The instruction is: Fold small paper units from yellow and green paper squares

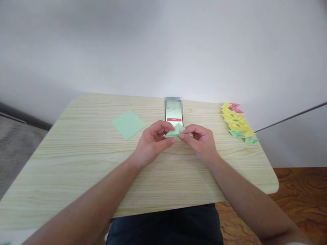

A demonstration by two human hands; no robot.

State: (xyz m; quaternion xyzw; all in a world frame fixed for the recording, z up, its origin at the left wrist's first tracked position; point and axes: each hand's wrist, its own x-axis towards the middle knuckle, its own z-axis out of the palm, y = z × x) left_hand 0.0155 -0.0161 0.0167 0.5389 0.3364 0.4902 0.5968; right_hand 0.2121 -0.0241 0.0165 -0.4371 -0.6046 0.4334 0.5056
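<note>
Between my two hands is a partly folded piece of green paper, with a peak pointing away from me and a folded band along its near edge. My left hand pinches its left end between thumb and fingers. On the other side, my right hand grips the paper near its middle and right, thumb and forefinger pressed together. Parts of the paper are hidden behind the fingers. To the left of my left hand, a flat green paper square lies on the table.
A phone with a lit screen and a red button sits just beyond my hands. Folded paper pieces in yellow, pink and green line the right edge of the wooden table. A white wall rises behind it.
</note>
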